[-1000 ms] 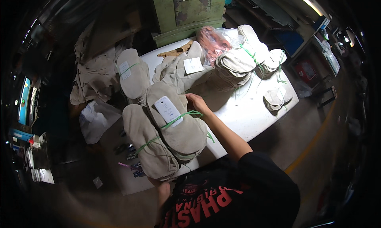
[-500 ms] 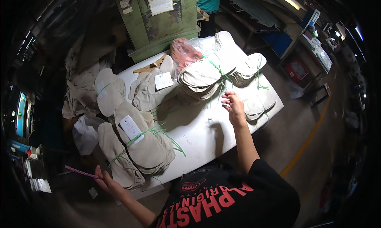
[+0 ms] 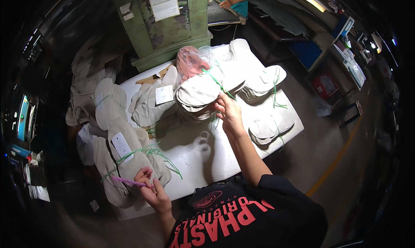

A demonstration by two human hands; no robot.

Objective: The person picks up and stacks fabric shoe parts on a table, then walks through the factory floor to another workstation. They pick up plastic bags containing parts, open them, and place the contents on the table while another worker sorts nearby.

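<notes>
My left hand (image 3: pixel 154 191) is closed around a thin pink-purple pen-like stick (image 3: pixel 127 180), just above the front-left bundles of flat grey-beige insoles. A white label (image 3: pixel 122 147) and green string (image 3: pixel 151 151) lie across the top insole there. At the middle of the table, my right hand (image 3: pixel 230 114) has its fingers curled at the near edge of a thick insole bundle (image 3: pixel 196 91), by the green tie (image 3: pixel 214 78) around it. Whether the fingers pinch the tie or the insole edges is hard to make out.
More tied insole bundles (image 3: pixel 272 125) lie along the right of the white table (image 3: pixel 190 146). A clear bag with orange-red pieces (image 3: pixel 190 62) rests near the green metal cabinet (image 3: pixel 166 27). Beyond, a person in a teal top (image 3: pixel 235 1) holds a dark board.
My right hand has moved left onto the middle bundle, its fingers now against it. My left hand, still with the stick, has come rightward and up over the front-left bundles.
</notes>
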